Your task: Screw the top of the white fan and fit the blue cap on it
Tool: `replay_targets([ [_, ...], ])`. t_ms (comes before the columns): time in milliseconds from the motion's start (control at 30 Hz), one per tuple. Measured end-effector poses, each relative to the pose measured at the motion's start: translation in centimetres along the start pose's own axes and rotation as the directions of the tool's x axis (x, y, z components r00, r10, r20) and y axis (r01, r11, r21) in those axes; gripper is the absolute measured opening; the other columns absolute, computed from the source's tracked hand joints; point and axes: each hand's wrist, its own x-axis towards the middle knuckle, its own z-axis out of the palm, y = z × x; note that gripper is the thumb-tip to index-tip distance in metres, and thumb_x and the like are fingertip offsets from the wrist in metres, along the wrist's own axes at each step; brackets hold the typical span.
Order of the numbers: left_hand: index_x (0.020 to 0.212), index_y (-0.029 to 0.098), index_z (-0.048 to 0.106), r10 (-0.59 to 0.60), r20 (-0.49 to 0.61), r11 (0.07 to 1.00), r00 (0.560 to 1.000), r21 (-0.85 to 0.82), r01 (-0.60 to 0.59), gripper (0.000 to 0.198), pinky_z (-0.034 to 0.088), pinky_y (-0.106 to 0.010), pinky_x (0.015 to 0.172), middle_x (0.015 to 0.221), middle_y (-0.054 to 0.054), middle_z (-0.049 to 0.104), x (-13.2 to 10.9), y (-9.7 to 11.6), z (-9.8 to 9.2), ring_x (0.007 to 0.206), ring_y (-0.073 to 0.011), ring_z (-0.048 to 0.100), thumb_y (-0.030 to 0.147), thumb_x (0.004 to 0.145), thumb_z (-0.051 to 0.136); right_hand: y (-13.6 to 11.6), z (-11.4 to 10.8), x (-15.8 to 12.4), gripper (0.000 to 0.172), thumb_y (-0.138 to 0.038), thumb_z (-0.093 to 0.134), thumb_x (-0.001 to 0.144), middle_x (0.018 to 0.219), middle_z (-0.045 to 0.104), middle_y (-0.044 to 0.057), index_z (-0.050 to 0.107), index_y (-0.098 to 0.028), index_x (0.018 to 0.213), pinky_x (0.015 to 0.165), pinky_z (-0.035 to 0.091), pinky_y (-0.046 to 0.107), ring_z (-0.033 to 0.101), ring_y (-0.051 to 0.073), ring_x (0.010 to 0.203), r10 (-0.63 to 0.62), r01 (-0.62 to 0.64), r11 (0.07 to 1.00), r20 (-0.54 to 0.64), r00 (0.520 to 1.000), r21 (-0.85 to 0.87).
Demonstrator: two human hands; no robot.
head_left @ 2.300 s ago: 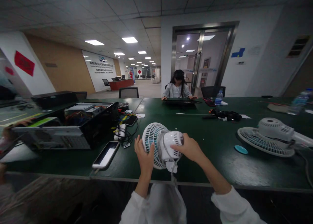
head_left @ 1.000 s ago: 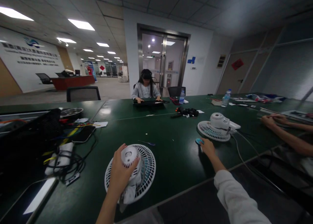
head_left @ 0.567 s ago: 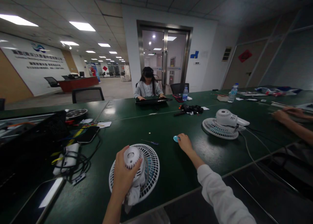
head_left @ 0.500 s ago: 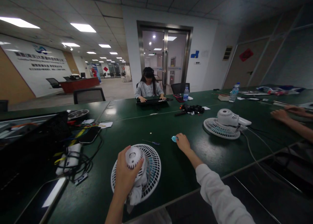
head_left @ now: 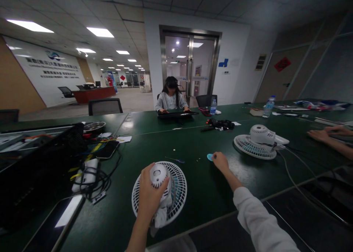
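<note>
My left hand (head_left: 151, 189) is wrapped around the motor housing of a white fan (head_left: 179, 178), which lies face down with its round grille on the green table. To the right, my right hand (head_left: 221, 161) pinches a small light-blue disc-shaped piece (head_left: 210, 157) just above or on the tabletop; contact cannot be made out. Between the hands and a little farther back lies a thin screwdriver (head_left: 179, 161). Some tiny pale bits (head_left: 198, 159) are scattered beside it, left of the blue piece.
A second white fan (head_left: 255, 149) lies face down on the right, its cable trailing forward. Black computer case (head_left: 35, 164), tangled cables (head_left: 110, 178) and phone (head_left: 55, 222) occupy the left. Opposite sits a person (head_left: 172, 97) at a keyboard. Another person's hands (head_left: 321, 134) rest far right.
My right hand has moved right with the light-blue piece, leaving tiny bits visible on the table. My left hand keeps its hold on the fan. The whole view has shifted slightly.
</note>
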Motion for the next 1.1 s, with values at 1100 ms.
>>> replay_targets([
  [1100,0.126,0.017,0.039,-0.062,0.000,0.994,0.998,-0.092,0.061,0.066,0.034,-0.049,0.105,0.127,-0.012,0.049,-0.4,0.3,0.1,0.120,-0.0279,0.047,0.036,0.069,0.066,-14.2,-3.6,-7.8,0.015,-0.016,0.048,0.086,0.091,0.063,0.004,0.062,-0.019,0.090,0.075,0.047,0.027,0.059,0.014,0.083,-0.619,0.604,0.784,0.238,0.748,0.142],
])
